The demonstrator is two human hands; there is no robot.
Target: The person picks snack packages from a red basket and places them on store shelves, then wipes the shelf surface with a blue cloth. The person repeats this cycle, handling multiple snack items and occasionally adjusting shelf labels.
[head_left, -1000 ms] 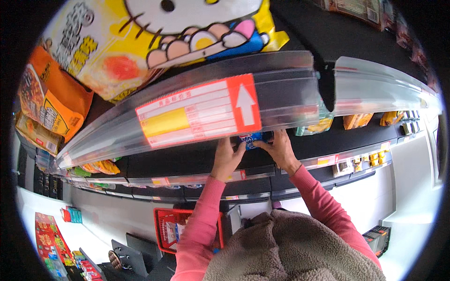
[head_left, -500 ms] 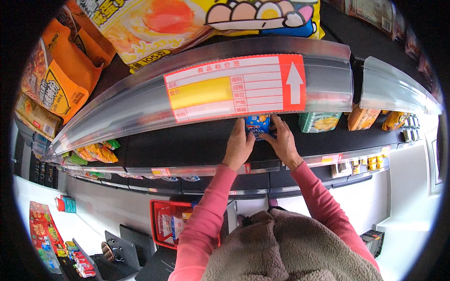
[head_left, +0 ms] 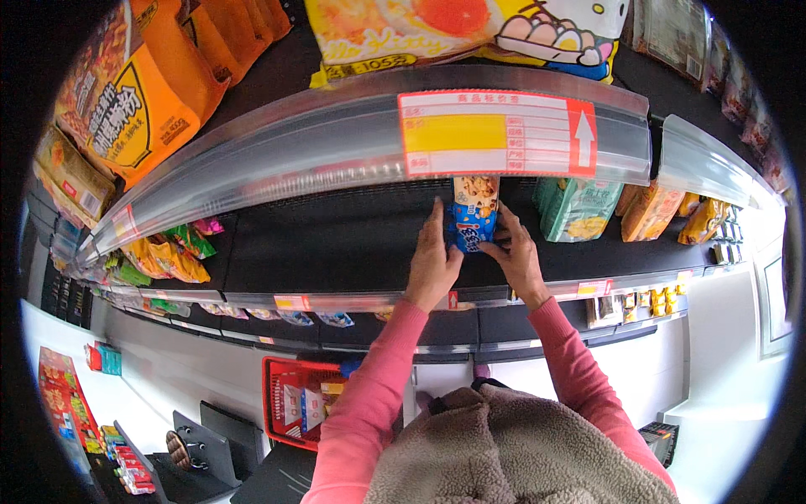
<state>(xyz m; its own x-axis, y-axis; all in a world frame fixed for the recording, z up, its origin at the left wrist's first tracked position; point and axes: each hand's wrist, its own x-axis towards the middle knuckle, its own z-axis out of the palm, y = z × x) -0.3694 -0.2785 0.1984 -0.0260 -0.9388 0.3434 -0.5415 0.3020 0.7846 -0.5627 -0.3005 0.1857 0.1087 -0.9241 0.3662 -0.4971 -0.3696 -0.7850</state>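
Observation:
On the black middle shelf (head_left: 336,244), a blue and cream cookie package (head_left: 473,214) stands upright between my hands; its top reaches under the price-tag rail. My left hand (head_left: 433,265) lies along its left side with the fingers stretched out and the thumb close to the lower corner. On the other side, my right hand (head_left: 520,262) has its thumb on the package's lower front and bent fingers at its right edge. Part of those fingers is hidden behind the package.
Above hangs a clear rail (head_left: 327,160) with a red-and-white price tag (head_left: 495,134). Teal bags (head_left: 579,210) and an orange bag (head_left: 653,212) stand to the right, yellow snack bags (head_left: 172,260) to the left. A red basket (head_left: 273,395) holding goods sits below left.
More of the cookie package shows below the rail. My left fingers have straightened and loosened beside it, while my right hand stays against it. The view has shifted left.

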